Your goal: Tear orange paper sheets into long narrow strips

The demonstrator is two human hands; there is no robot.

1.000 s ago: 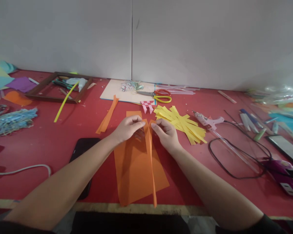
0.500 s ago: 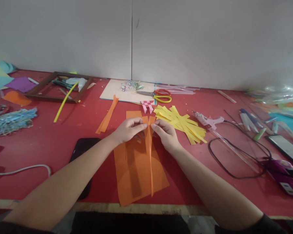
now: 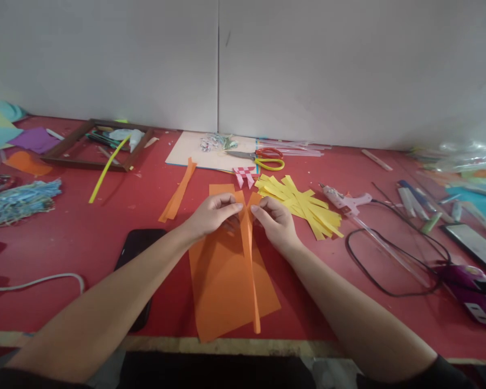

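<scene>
Between both hands hangs a folded orange paper strip, its top split into two flaps and its lower end pointing toward me. My left hand pinches the left flap with thumb and fingers. On the other flap, my right hand is closed in a pinch. Below them lies a larger orange paper sheet, partly covered by the strip and my left hand. More orange strips rest to the left. A pile of yellow paper strips sits just beyond my right hand.
Scissors lie on a pale board at the back, near a pink woven paper piece. To the right are a glue gun and its cord. A black phone lies under my left forearm. A wooden frame stands farther left.
The two flaps at the strip's top have spread farther apart. Its lower end has swung slightly right and toward me. Both hands have stayed nearly in place.
</scene>
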